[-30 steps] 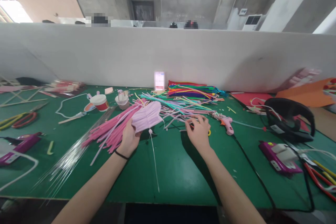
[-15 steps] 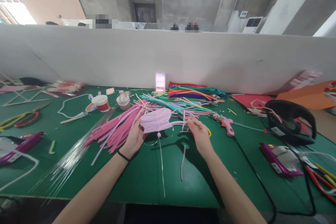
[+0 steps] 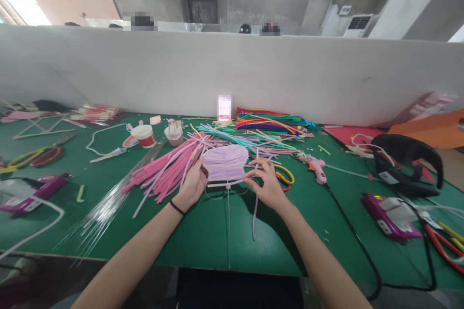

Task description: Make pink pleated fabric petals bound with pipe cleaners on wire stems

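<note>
A lilac, ridged panel (image 3: 225,163) of pipe cleaners laid side by side is held over the green table. My left hand (image 3: 193,184) grips its left edge, fingers behind it. My right hand (image 3: 267,182) pinches the end of a pale lilac pipe cleaner (image 3: 222,184), stretched along the panel's lower edge. Below the panel show a small white bead (image 3: 228,187) with thin curved wire and a thin clear rod (image 3: 228,231) pointing toward me. A loose lilac pipe cleaner (image 3: 255,222) lies under my right hand, beside yellow-and-red-handled scissors (image 3: 286,174) partly hidden by it.
Pink pipe cleaners (image 3: 163,171) and clear rods (image 3: 103,210) lie left; multicoloured pipe cleaners (image 3: 268,123) lie behind. A pink glue gun (image 3: 316,168), its black cable, a purple power strip (image 3: 387,217) and a black headband-like object (image 3: 409,164) are right. A paper cup (image 3: 143,136) stands back left.
The panel has turned to face me more squarely. My right hand has moved left and lower, bringing the pipe cleaner along the panel's bottom edge. The scissors are more exposed. The view has shifted slightly.
</note>
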The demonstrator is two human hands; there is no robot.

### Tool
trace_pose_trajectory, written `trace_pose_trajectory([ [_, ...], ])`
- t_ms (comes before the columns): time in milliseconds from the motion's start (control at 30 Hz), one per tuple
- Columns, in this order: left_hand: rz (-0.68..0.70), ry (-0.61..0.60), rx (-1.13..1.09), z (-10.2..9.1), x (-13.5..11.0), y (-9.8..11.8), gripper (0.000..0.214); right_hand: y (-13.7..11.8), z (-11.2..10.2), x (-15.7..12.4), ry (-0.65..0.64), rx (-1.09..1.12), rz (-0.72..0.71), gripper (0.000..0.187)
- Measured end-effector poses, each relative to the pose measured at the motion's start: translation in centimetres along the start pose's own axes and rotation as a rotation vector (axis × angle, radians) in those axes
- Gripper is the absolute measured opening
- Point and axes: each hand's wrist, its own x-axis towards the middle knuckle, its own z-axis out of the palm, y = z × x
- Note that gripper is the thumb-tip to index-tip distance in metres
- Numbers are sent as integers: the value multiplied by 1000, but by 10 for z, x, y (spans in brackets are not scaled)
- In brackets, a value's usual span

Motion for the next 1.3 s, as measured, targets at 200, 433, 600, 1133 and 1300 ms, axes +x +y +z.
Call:
trace_pose_trajectory([
  [200,1,6,-9,0,0,-1,31,-4,3,0,31,-7,-21,9],
  [433,1,16,2,-2,1,-1,30,-4,8,-1,24,-19,-21,6],
  [600,37,15,-2,-4,4,-3,27,-4,7,-1,19,-32,-14,6],
  [1133,76,65,26,-4,3,-1,26,7,-37,5,66,228,258,18],
  [1300,42,100,79,-11,7,-3,19,18,-53,1,-54,51,164,12],
])
